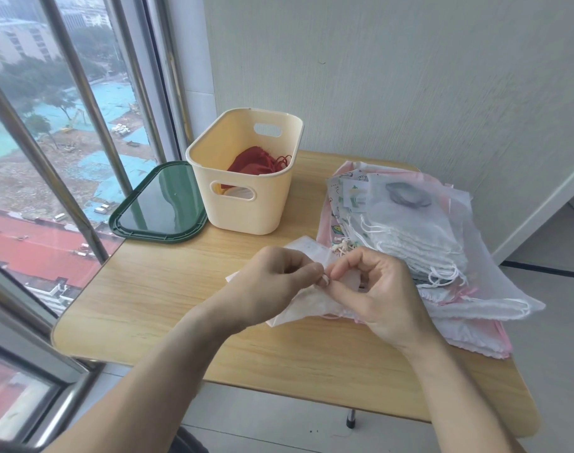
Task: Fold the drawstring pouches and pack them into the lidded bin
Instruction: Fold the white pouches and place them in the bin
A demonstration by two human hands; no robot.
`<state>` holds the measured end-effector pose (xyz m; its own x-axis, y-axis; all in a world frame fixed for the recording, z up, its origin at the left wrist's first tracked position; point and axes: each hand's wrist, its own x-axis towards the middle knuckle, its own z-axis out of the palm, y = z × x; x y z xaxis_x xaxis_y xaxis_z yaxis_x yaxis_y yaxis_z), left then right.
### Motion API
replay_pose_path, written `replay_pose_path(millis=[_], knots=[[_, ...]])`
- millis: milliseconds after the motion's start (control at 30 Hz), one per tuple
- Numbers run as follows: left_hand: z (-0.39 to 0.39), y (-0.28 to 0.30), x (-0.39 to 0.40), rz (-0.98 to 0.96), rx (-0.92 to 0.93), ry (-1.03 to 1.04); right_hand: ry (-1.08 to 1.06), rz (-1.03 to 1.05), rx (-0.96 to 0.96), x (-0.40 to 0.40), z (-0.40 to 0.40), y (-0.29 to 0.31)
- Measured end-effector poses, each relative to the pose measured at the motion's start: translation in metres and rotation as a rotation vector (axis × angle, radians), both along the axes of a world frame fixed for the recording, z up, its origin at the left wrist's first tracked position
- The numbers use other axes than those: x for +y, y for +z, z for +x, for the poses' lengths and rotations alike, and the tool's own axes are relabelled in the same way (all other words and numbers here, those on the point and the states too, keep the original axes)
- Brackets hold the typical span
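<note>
A pale pink sheer pouch (306,307) lies on the wooden table (168,295) under my hands. My left hand (272,284) and my right hand (373,289) meet above it, fingertips pinching its drawstring between them. The cream bin (246,204) stands open behind, with a red pouch (254,163) and other folded pouches inside. Its dark green lid (161,204) lies flat to the left of it. A pile of white, pink and printed pouches (409,230) covers the right side of the table.
A window with metal bars (83,103) runs along the left, close to the table's edge. A grey wall stands behind the bin and the pile. The table's front edge is near my forearms, with tiled floor below.
</note>
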<state>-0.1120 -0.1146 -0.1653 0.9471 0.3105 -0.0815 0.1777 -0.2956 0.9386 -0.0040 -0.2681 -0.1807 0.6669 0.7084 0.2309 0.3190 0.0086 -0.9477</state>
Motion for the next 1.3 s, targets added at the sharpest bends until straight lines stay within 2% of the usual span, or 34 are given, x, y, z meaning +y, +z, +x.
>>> replay_pose_path(millis=[133, 333, 467, 600, 767, 833, 933, 1100, 1167, 1233, 1300], knots=[[0.001, -0.001, 0.001, -0.178, 0.018, -0.001, -0.035, -0.012, -0.102, 0.001, -0.008, 0.003], [0.003, -0.001, -0.001, -0.228, 0.014, 0.052, -0.101, -0.052, -0.280, -0.001, -0.012, 0.003], [0.004, -0.002, 0.000, -0.122, 0.029, 0.097, -0.095, -0.038, -0.198, 0.001, -0.016, 0.006], [0.004, -0.006, 0.000, 0.099, -0.052, 0.196, -0.165, -0.108, -0.313, 0.004, -0.011, 0.000], [0.004, -0.011, 0.001, 0.311, -0.088, 0.236, -0.099, -0.149, -0.285, 0.007, -0.019, -0.005], [0.005, -0.013, 0.000, 0.420, -0.099, 0.262, -0.054, -0.161, -0.210, 0.008, -0.019, -0.006], [0.006, -0.014, 0.004, 0.543, -0.060, 0.300, 0.028, -0.076, 0.029, 0.008, -0.016, -0.003], [0.002, -0.011, 0.009, 0.599, -0.017, 0.304, 0.112, 0.293, 0.568, 0.000, -0.001, 0.007], [0.001, -0.011, 0.008, 0.601, -0.013, 0.284, 0.047, 0.449, 0.733, -0.006, 0.005, 0.016], [0.001, -0.011, 0.008, 0.609, -0.016, 0.276, -0.054, 0.551, 0.807, -0.010, 0.010, 0.022], [0.001, -0.012, 0.008, 0.609, -0.008, 0.266, -0.134, 0.586, 0.744, -0.011, 0.016, 0.020]])
